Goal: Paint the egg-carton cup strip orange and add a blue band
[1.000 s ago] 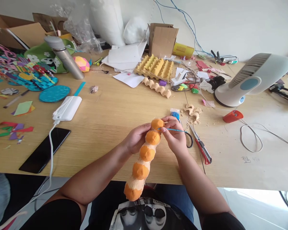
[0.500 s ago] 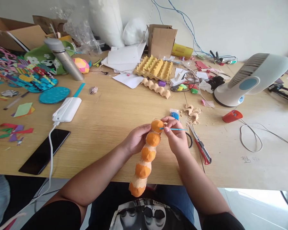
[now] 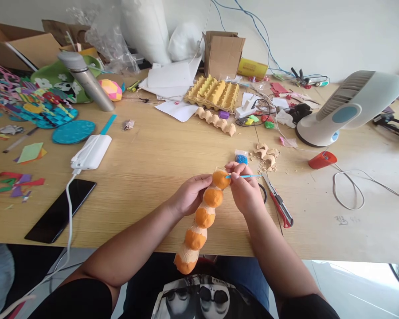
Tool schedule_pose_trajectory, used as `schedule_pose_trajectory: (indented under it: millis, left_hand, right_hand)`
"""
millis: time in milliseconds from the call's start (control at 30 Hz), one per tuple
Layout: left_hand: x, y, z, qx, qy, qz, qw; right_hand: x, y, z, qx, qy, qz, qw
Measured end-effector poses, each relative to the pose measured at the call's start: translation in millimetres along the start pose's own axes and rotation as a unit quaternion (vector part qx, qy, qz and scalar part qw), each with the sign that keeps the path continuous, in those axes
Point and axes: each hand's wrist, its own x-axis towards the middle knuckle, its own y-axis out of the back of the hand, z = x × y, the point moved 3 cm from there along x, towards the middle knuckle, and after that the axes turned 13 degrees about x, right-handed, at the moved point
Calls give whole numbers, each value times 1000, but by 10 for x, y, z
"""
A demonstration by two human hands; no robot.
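Observation:
My left hand [image 3: 193,192] is closed around the upper end of an egg carton strip [image 3: 204,217]. The strip slants down toward my lap, its row of bumps covered in orange, with bare pale cardboard showing between them. My right hand [image 3: 245,188] pinches a thin light-blue modelling tool [image 3: 249,176], whose tip touches the topmost orange bump. Some right fingertips lie behind the strip's top end, partly hidden. Beyond that hand is a small bag of blue clay [image 3: 241,157]. Beside it lies a red utility knife [image 3: 281,208], and a black ring-shaped handle [image 3: 263,193] shows partly.
Carton scraps [image 3: 267,155] lie past my right hand. Farther back are a yellow egg tray [image 3: 213,93] and a bare carton strip [image 3: 216,120]. A white fan [image 3: 339,110] and red cup [image 3: 322,160] stand right. Left are a power bank [image 3: 92,153], phone [image 3: 61,212] and steel bottle [image 3: 93,86].
The strip's upper end has shifted slightly right and its lower end slightly left, so it slants more. The tool's tip still touches the top bump.

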Motion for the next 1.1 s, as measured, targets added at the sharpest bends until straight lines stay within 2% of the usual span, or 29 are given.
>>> schedule_pose_trajectory:
  millis: [367,500,600,967,1100]
  left_hand:
    - [13,9,-17,14,1,11,1000]
    - [5,-1,-4,15,5,2,1000]
    - [-7,-3,-12,22,12,-6,1000]
    - [-46,-9,-38,60,-4,-19,998]
    - [-55,4,-39,52,2,-25,998]
  right_hand:
    - [-1,-34,-31,66,-46,27,996]
    - [13,-18,-22,132,-81,48,987]
    - [13,-9,-21,141,-84,60,985]
    - [-44,-88,-86,121,-78,28,989]
    - [-36,-74,-78,153,-72,30,985]
